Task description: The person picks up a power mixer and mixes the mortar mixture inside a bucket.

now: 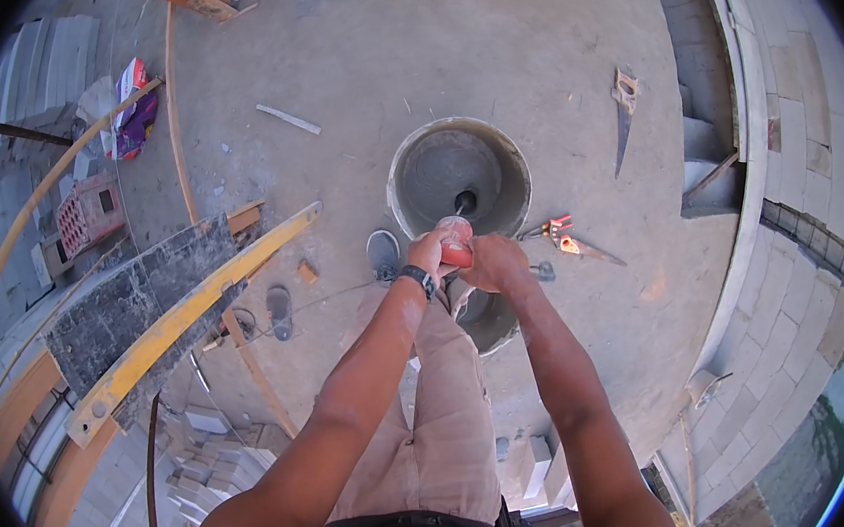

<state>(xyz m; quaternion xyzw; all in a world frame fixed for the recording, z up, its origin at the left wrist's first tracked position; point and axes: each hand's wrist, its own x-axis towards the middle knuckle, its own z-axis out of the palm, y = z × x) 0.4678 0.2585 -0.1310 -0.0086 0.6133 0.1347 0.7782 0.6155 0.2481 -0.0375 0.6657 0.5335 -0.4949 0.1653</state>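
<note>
A red power drill (456, 243) smeared with grey is held between my two hands over a round bucket (396, 187). My left hand (425, 255) is wrapped round its left side, with a dark watch on the wrist. From the right, my right hand (495, 261) grips the drill; its fingers are partly hidden. The drill's shaft (461, 207) runs down into wet grey mortar (444, 169) in the bucket, where a dark hollow shows around it. The end of the shaft is hidden in the mortar.
A second bucket (493, 330) stands close by my legs. Right of the first bucket lie red-handled pliers (554, 226) and a handsaw (591, 249); another handsaw (624, 120) lies farther off. A yellow level (195, 308) leans at the left. A stairwell opening (709, 163) edges the floor at right.
</note>
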